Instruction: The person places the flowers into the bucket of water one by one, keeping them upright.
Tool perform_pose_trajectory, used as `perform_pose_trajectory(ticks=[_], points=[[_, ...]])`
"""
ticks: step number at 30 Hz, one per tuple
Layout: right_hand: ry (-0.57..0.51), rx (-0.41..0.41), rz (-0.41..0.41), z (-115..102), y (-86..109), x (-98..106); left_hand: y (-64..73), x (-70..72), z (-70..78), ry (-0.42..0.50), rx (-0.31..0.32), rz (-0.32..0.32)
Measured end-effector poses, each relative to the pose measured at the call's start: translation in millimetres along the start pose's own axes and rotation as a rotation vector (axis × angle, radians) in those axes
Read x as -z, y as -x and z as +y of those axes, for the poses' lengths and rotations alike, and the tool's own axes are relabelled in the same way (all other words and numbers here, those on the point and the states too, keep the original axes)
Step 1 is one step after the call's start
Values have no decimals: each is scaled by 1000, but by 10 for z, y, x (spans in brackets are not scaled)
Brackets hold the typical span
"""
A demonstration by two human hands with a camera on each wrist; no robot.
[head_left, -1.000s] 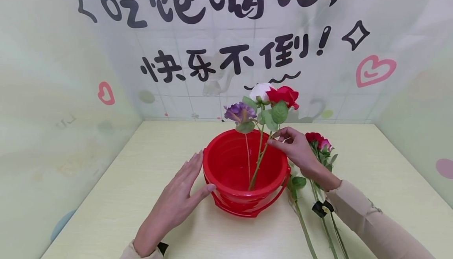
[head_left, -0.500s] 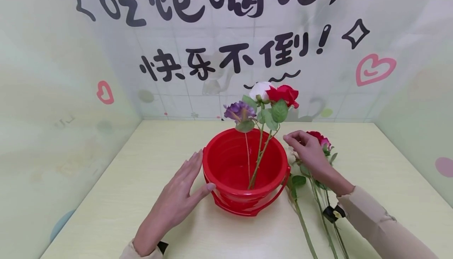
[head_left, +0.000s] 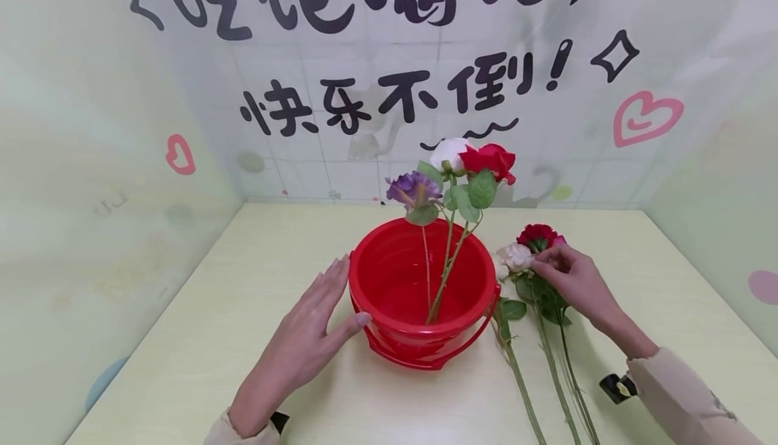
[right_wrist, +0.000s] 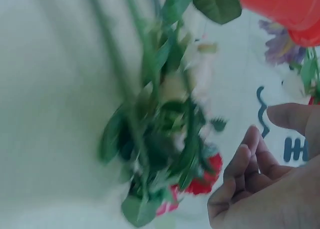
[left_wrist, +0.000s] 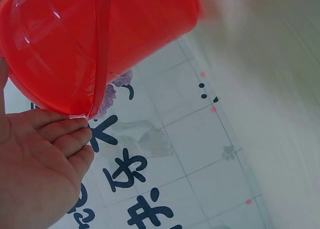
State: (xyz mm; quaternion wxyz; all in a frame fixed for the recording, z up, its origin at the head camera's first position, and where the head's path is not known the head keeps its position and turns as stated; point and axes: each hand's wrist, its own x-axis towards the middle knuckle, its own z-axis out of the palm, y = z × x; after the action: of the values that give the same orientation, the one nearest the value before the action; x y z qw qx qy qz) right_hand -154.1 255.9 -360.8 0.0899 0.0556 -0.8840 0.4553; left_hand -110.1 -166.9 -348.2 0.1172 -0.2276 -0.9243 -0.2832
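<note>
My left hand (head_left: 298, 344) rests its straight fingers against the left side of a red bucket (head_left: 401, 347), thumb at the rim. Three flowers stand in the bucket, leaning on its far rim: a purple flower (head_left: 413, 190), a white flower (head_left: 448, 153) and a red rose (head_left: 489, 163). My right hand (head_left: 577, 290) hovers over flowers lying right of the bucket, fingers loosely bent, thumb apart from them in the right wrist view. Beneath it are a pale rose (head_left: 516, 256) and a dark red carnation (head_left: 537, 236). A pink bloom is mostly hidden behind the hand.
Green stems (head_left: 554, 371) of the lying flowers run toward the table's front edge. The bucket's handle (head_left: 474, 340) hangs down at its front right. A printed backdrop (head_left: 340, 181) stands behind the pale table (head_left: 255, 283), with side walls left and right.
My right hand has let go of the red rose's stem and moved right and down to the lying flowers. My left hand stays on the bucket.
</note>
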Motion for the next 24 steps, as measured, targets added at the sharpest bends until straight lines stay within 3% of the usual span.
perform_pose_trajectory(ticks=[13, 24], points=[[47, -54, -27, 306, 351, 239, -23, 3, 6, 5, 24, -16], [-12, -154, -149, 401, 468, 188, -13, 10, -2, 6, 9, -9]])
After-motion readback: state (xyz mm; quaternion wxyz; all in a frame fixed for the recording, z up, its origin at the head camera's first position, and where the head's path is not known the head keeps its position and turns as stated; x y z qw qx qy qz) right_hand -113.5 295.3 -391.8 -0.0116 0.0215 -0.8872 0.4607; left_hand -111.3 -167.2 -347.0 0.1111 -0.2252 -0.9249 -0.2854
